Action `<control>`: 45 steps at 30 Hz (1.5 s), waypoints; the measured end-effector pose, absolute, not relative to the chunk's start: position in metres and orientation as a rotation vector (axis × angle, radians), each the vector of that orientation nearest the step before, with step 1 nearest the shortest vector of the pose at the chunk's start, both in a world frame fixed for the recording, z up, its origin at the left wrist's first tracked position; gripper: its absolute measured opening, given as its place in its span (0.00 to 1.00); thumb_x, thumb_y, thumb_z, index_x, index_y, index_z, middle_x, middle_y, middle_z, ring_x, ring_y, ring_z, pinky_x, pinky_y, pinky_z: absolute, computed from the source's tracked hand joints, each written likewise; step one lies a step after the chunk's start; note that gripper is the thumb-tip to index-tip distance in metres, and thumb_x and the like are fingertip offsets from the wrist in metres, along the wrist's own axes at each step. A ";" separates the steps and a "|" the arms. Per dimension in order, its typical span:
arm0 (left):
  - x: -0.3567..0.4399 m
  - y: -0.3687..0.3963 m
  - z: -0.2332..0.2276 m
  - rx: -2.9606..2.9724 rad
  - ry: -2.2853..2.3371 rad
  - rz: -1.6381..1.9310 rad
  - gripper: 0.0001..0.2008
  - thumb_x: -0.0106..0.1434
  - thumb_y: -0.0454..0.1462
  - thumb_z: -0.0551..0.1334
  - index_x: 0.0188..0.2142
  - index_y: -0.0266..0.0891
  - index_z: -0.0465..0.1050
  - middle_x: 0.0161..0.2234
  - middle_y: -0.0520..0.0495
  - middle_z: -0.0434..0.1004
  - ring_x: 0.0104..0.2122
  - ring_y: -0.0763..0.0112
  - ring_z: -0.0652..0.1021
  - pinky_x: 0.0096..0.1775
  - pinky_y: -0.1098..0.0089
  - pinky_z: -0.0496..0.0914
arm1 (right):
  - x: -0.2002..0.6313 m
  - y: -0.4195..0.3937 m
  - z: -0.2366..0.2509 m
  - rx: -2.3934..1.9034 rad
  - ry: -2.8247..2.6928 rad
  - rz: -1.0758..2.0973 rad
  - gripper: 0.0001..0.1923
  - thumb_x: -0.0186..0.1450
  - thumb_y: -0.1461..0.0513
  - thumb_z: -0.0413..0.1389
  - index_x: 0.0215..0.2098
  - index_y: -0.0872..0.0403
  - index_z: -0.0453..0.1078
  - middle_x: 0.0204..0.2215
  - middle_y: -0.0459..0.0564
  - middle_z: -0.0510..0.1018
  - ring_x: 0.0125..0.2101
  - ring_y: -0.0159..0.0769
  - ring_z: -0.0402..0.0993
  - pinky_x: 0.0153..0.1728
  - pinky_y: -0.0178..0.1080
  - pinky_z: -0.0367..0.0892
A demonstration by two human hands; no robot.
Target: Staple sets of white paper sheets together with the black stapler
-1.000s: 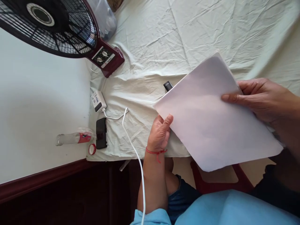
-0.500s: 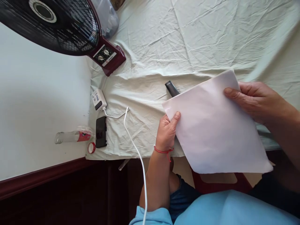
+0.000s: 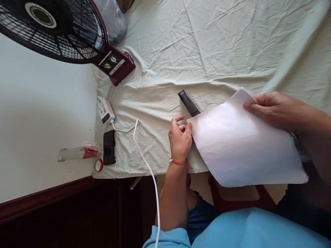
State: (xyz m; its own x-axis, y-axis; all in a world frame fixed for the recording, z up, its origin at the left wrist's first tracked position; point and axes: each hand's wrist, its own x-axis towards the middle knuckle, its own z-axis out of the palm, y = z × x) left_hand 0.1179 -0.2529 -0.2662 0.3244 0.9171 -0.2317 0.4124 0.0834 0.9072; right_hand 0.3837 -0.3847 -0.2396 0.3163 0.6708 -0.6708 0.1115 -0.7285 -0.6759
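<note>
Head view looks down on a table draped in a wrinkled pale cloth (image 3: 207, 44), with the person seated at its near edge. Lying on the cloth is a white sheet of paper (image 3: 243, 141), its lower right part hanging out past the table edge over a red stool (image 3: 240, 201). The left hand (image 3: 180, 141) has its fingers curled in at the sheet's left corner, thumb and fingertips pinching that corner; a red thread circles the wrist. The right hand (image 3: 274, 110) lies with fingers stretched flat on the sheet's far corner, pressing it rather than gripping.

Just beyond the left hand a black stick-shaped device (image 3: 188, 102) lies slantwise, its lower end tucked under the paper's edge. Further left, well apart from the paper, sit a white charger (image 3: 105, 112) and a black phone (image 3: 109, 147), and a white cable (image 3: 144, 162) runs from the charger across the cloth and down over the edge beside the left forearm. A clear bottle (image 3: 76, 153) lies on its side on the bare white top, with a red cap (image 3: 98, 165) near it. A dark red fan (image 3: 64, 31) fills the far left corner.

Behind the paper the cloth stretches wide and bare toward the far side.
</note>
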 end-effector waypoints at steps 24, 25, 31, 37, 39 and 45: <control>0.120 -0.245 -0.276 2.353 0.955 0.800 0.34 0.58 0.18 0.55 0.50 0.52 0.87 0.58 0.49 0.85 0.64 0.52 0.79 0.69 0.33 0.62 | 0.394 -0.390 -0.236 -2.008 -0.674 1.308 0.17 0.74 0.50 0.57 0.51 0.50 0.79 0.36 0.52 0.86 0.28 0.37 0.81 0.24 0.33 0.72; 0.121 -0.244 -0.277 2.342 0.963 0.817 0.33 0.58 0.19 0.56 0.49 0.52 0.87 0.58 0.50 0.86 0.64 0.52 0.79 0.70 0.33 0.61 | 0.392 -0.389 -0.235 -1.989 -0.647 1.318 0.16 0.73 0.50 0.58 0.51 0.50 0.80 0.37 0.52 0.86 0.28 0.38 0.82 0.24 0.33 0.73; 0.117 -0.243 -0.278 2.108 0.816 0.877 0.26 0.67 0.24 0.57 0.53 0.50 0.86 0.61 0.49 0.83 0.65 0.60 0.78 0.70 0.48 0.67 | 0.401 -0.392 -0.219 -1.908 -0.517 1.294 0.17 0.70 0.51 0.64 0.51 0.51 0.81 0.31 0.51 0.85 0.23 0.36 0.78 0.20 0.34 0.72; 0.119 -0.254 -0.263 1.691 1.018 1.043 0.15 0.74 0.40 0.66 0.58 0.47 0.80 0.56 0.45 0.85 0.55 0.65 0.83 0.56 0.64 0.76 | 0.428 -0.411 -0.206 -2.005 -0.428 0.928 0.32 0.60 0.41 0.72 0.54 0.50 0.82 0.32 0.53 0.85 0.23 0.38 0.79 0.19 0.36 0.70; 0.124 -0.257 -0.258 1.551 1.058 1.068 0.12 0.75 0.48 0.65 0.47 0.45 0.82 0.44 0.46 0.87 0.42 0.70 0.83 0.44 0.70 0.76 | 0.421 -0.409 -0.205 -1.950 -0.389 0.904 0.30 0.59 0.42 0.73 0.51 0.51 0.82 0.29 0.51 0.83 0.21 0.35 0.77 0.19 0.36 0.70; 0.135 -0.262 -0.251 1.260 1.044 0.842 0.34 0.71 0.66 0.57 0.27 0.41 0.77 0.22 0.50 0.70 0.23 0.73 0.68 0.25 0.70 0.60 | 0.381 -0.386 -0.215 -1.811 -0.532 0.830 0.17 0.67 0.49 0.68 0.45 0.51 0.84 0.35 0.50 0.83 0.27 0.29 0.74 0.24 0.30 0.69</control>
